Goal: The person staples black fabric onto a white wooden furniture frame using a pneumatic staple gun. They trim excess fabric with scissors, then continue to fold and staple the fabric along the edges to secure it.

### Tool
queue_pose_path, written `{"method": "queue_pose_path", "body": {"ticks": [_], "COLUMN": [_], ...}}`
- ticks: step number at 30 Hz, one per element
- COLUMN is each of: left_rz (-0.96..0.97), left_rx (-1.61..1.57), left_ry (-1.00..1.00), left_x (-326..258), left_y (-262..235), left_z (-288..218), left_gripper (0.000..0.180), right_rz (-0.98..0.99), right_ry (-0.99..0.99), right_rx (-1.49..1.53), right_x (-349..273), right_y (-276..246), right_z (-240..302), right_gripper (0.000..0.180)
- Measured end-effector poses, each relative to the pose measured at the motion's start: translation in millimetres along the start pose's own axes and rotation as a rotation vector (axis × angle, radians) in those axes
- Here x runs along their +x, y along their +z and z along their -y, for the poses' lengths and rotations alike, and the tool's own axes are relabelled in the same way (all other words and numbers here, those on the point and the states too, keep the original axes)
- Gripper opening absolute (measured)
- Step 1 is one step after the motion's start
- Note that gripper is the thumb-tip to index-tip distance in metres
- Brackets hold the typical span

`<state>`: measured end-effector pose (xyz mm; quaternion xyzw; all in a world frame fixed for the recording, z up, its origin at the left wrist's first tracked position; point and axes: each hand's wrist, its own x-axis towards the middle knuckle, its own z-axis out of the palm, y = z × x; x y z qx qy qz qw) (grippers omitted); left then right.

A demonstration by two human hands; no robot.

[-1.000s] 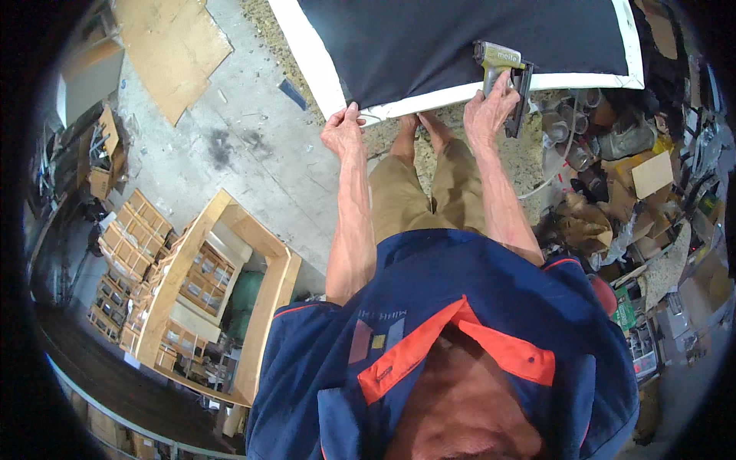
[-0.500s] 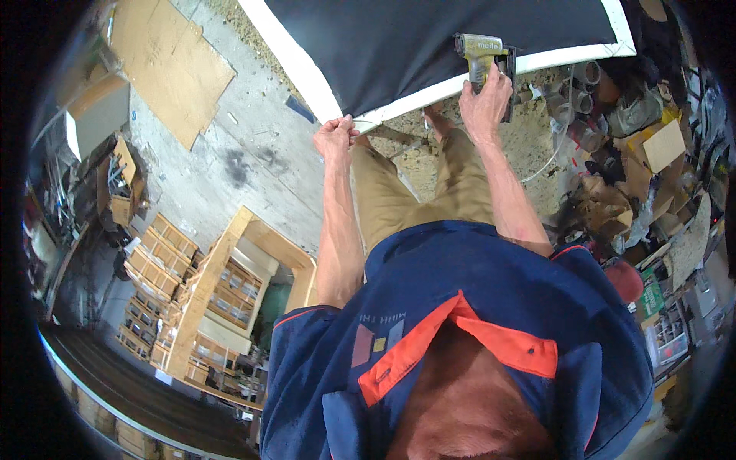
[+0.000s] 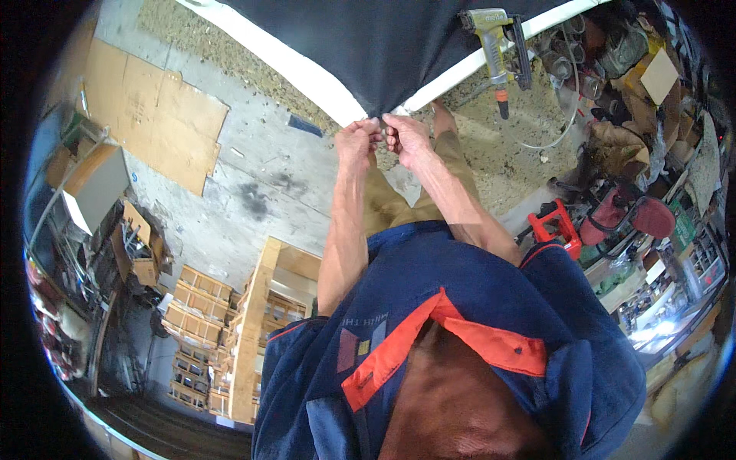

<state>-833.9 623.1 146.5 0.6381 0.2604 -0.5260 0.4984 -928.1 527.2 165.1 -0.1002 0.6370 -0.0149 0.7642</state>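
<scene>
A large panel with black fabric [image 3: 353, 46] across its middle and a white border [image 3: 280, 61] points one corner toward me. At that corner my left hand [image 3: 357, 143] is closed, thumb and fingertips pinching the fabric edge. Just right of it my right hand [image 3: 409, 138] has its fingers curled and pinched at the same corner. The tips of both hands nearly meet, and exactly what lies between them is partly hidden. A yellow-green and black air staple gun [image 3: 492, 46] rests across the panel's right edge, its orange-tipped handle end overhanging toward me.
A clear air hose [image 3: 573, 115] loops at the right. Boxes, jars and scraps crowd there, near a red plastic frame [image 3: 555, 228]. Flat cardboard [image 3: 146, 115] lies on the concrete floor at left. Wooden frames [image 3: 264, 307] stand at lower left.
My right hand has let go of the staple gun, leaving it on the panel's edge, and moved left to the corner beside my left hand. The view has shifted somewhat.
</scene>
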Motion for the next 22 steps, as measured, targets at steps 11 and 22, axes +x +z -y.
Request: {"method": "queue_pose_path", "body": {"ticks": [11, 22], "left_rz": [0.015, 0.051], "left_rx": [0.18, 0.309], "left_ry": [0.144, 0.052], "left_x": [7, 18], "left_y": [-7, 15], "left_z": [-18, -35], "left_gripper": [0.014, 0.03], "right_rz": [-0.189, -0.269], "right_ry": [-0.258, -0.403], "right_rx": [0.166, 0.353], "right_x": [10, 16], "right_y": [29, 33], "right_z": [-23, -37], "right_gripper": [0.016, 0.01]}}
